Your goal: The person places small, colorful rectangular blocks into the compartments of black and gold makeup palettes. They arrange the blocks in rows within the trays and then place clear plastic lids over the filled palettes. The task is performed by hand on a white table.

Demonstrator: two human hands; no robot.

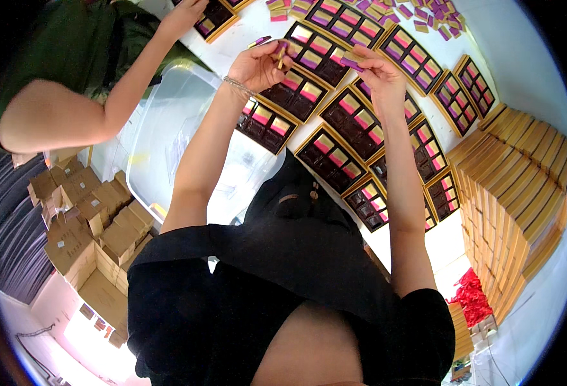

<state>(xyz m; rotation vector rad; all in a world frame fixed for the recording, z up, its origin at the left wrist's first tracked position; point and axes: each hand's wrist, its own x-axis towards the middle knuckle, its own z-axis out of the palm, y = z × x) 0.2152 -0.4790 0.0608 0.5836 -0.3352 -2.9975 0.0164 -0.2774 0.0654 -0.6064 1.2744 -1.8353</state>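
Note:
Over the table, my left hand (255,68) has its fingers closed on small flat gold-and-purple pieces (282,55); another piece sticks out by its knuckles. My right hand (386,78) pinches a similar gold-and-purple piece (353,61) between thumb and fingers. Beneath and between both hands lie gold-edged boxes with dark compartment trays. One box (324,56) between my hands holds gold, pink and purple pieces, with dark compartments bare at its near side. A nearer box (354,122) is partly filled with gold-and-pink pieces. My fingers hide parts of the boxes.
Loose pieces (434,13) are heaped at the far edge. Boxes stand in tall stacks (512,174) at the right. A clear plastic bin (161,132) sits left of my left arm. Beyond it, a co-worker's arm (129,90) reaches to another box. Cardboard cartons (97,225) are lower left.

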